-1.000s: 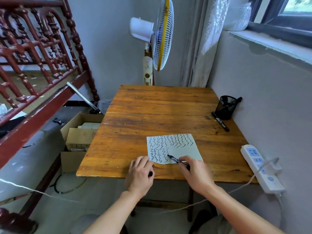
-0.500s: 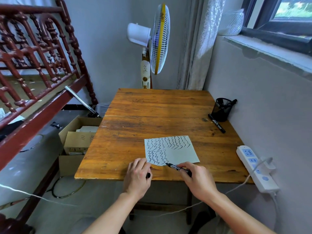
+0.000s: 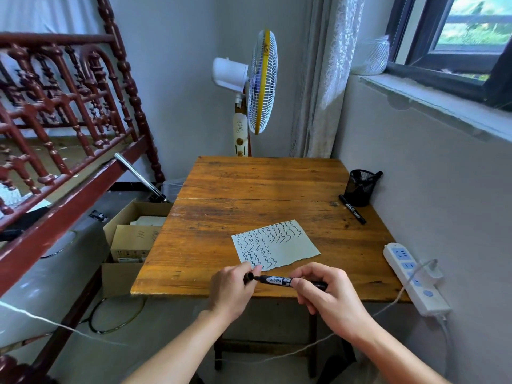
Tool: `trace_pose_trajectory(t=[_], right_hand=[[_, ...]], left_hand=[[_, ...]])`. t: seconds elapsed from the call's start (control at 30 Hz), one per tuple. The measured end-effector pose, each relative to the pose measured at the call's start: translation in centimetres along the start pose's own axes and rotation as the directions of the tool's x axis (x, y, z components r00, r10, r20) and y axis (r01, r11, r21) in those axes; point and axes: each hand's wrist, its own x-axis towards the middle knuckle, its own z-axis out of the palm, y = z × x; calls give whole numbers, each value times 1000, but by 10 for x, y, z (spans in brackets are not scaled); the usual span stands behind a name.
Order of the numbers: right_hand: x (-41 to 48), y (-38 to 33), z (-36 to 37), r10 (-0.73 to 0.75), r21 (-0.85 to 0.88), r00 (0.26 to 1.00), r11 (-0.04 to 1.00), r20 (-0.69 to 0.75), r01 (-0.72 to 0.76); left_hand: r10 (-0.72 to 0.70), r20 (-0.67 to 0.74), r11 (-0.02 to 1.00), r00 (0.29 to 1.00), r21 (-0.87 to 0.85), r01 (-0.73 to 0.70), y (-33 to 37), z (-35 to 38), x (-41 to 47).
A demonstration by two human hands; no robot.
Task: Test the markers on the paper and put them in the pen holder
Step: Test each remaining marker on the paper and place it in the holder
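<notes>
In the head view, the marker (image 3: 288, 281) has come off the paper (image 3: 291, 248) since a moment ago, when its tip was still drawing on the sheet's lower edge. It now lies level across the lower middle of the frame, pinched round its barrel by the right hand (image 3: 329, 295). The left hand (image 3: 232, 289), which had been resting flat beside the paper, has risen to meet it and holds the cap (image 3: 250, 276) closed between fingers and thumb, right at the marker's tip. I judge the test stroke finished and the capping step in hand; whether the cap is seated yet cannot be told.

The paper sits just above the hands, its left half filled with wavy lines. The pen holder (image 3: 360, 187), a black mesh cup, stands at the right of the frame against the wall, on the far corner of the table (image 3: 249, 189), with at least one marker already in it. A second marker (image 3: 352, 209) lies on the table just in front of it, probably still to be tested. A power strip (image 3: 412, 275) overhangs the table's right edge, beside the likely path to the holder. Otherwise the way looks open.
</notes>
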Motion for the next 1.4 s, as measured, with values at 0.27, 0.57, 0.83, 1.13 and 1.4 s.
trace_pose_trajectory(t=[0.27, 0.57, 0.83, 1.13, 1.4], right_hand=[[-9, -6, -1, 3, -70, 1000, 998, 25, -2], [-11, -7, -7, -48, -258, 993, 963, 110, 76], [-5, 8, -8, 320, 197, 947, 927, 36, -320], [21, 24, -24, 325, 104, 946, 940, 18, -325], [140, 30, -139, 181, 139, 778, 983, -601, -121]], left_hand=[[122, 12, 992, 992, 38, -123, 21, -19, -7], [261, 155, 937, 953, 195, -288, 41, -31, -14], [188, 158, 926, 969, 300, -228, 57, -15, -13], [119, 194, 972, 974, 175, -154, 36, 4, 14], [-252, 128, 927, 959, 317, 201, -28, 22, 31]])
